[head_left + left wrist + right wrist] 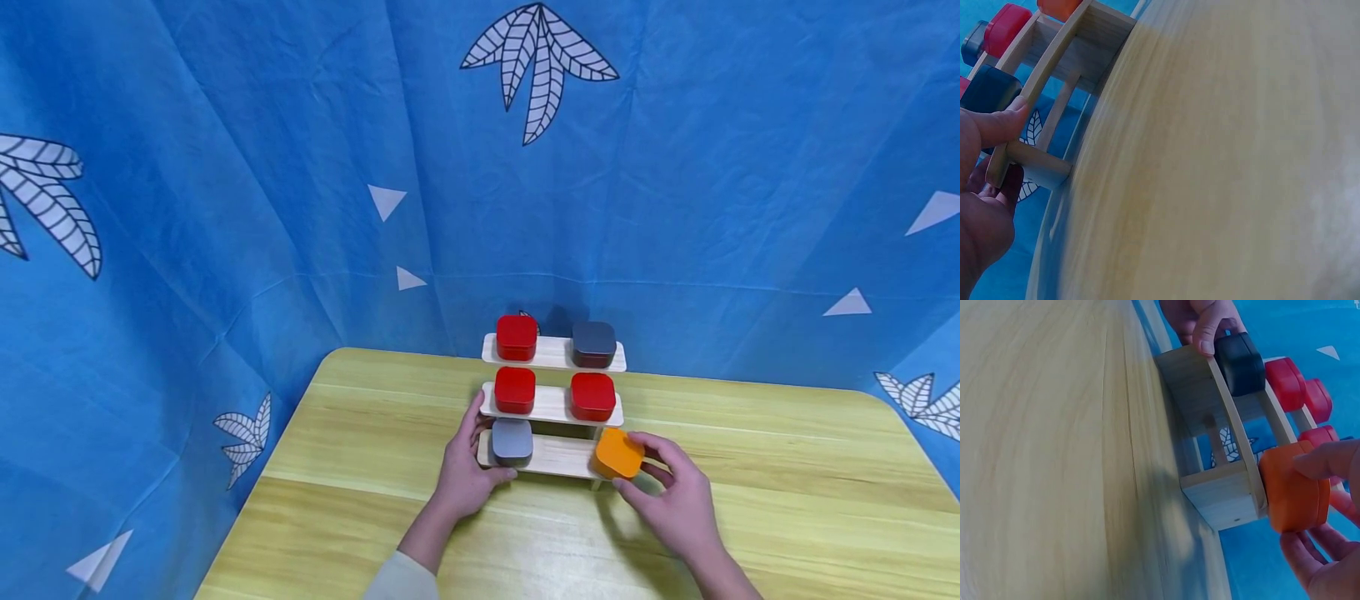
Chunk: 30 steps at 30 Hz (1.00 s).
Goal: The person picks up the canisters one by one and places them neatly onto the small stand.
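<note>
A three-tier wooden rack point(558, 457) stands on the table, holding small rounded-square boxes. My left hand point(463, 477) grips the left end of its lowest shelf, thumb on the front edge, beside a grey box point(512, 442). At the right end of that shelf my right hand point(675, 496) holds an orange box point(619, 454) between thumb and fingers. In the right wrist view the orange box point(1294, 487) sits right at the shelf's end, slightly turned. Two red boxes point(514, 390) occupy the middle shelf. Up top are a red box point(517, 337) and a dark grey box point(593, 343).
The light wooden table point(375, 433) extends to both sides of the rack and in front of it. Behind and to the left hangs a blue cloth point(480, 208) with white leaf and triangle prints, close to the table's back edge.
</note>
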Tool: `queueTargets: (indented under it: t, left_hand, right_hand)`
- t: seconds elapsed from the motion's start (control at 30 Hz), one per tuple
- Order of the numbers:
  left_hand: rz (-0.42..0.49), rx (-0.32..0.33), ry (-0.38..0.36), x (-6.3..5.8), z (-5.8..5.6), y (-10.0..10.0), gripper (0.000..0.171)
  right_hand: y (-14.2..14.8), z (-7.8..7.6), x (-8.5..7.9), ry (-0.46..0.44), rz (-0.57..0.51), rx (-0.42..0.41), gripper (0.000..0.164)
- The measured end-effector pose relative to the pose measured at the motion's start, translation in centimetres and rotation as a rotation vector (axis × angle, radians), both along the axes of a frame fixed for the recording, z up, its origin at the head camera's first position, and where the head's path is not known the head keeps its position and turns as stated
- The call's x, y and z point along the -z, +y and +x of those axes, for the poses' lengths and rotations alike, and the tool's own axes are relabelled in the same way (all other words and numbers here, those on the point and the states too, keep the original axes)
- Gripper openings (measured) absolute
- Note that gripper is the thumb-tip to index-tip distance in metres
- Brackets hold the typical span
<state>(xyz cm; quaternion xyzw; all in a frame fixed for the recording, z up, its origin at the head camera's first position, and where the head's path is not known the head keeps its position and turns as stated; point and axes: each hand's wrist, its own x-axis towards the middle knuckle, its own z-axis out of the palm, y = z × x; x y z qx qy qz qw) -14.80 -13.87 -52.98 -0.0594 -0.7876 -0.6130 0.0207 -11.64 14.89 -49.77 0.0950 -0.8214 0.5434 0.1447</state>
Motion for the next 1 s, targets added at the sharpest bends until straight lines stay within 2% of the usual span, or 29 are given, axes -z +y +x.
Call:
queueTargets:
  t: [0.27, 1.0]
  left_hand:
    - [-0.001, -0.005, -0.005, -0.1, 0.0, 0.0, 0.127]
    - [0.011, 0.005, 0.012, 0.2, 0.0, -0.1, 0.126]
  right_hand:
    - [-0.2, -0.1, 0.2, 0.036, -0.049, -0.014, 0.069]
    - [-1.3, 0.3, 0.2, 0.009, -0.068, -0.025, 0.067]
